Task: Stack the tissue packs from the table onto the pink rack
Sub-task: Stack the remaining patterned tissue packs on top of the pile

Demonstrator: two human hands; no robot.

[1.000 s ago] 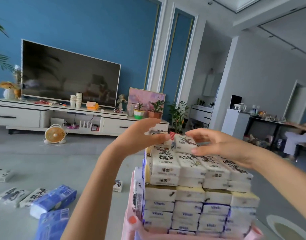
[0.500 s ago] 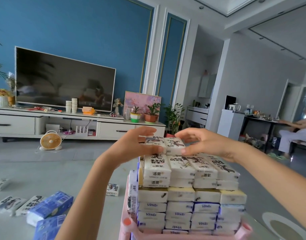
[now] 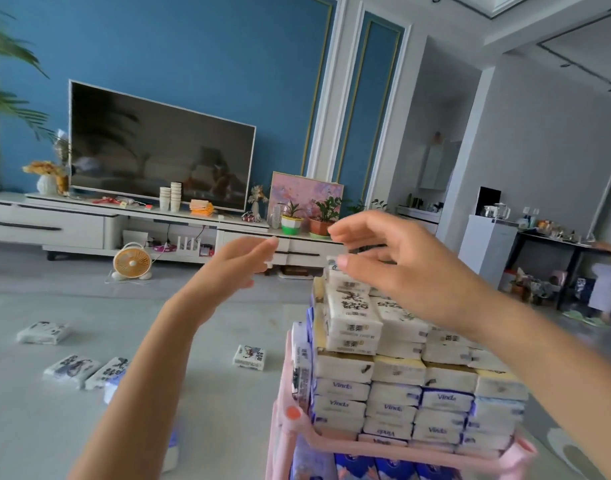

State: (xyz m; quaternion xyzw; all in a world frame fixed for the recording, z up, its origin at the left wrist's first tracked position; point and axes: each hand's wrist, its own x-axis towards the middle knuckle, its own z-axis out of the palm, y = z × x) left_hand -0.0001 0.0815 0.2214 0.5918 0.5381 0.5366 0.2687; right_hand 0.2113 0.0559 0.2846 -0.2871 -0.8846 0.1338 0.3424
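Observation:
A tall stack of tissue packs fills the top of the pink rack at the lower right. The topmost small pack sits at the stack's far left corner. My right hand hovers just above that pack, fingers relaxed and spread, holding nothing. My left hand is lifted to the left of the stack, clear of it, fingers straight and empty. More tissue packs lie on the grey floor at the left, and one small pack lies near the rack.
A white TV cabinet with a television lines the blue wall. A small orange fan stands on the floor. A person sits at a dark table at the far right.
Both hands have let go of the top packs and lifted away; the left hand moved out to the left. The camera has turned left and tilted.

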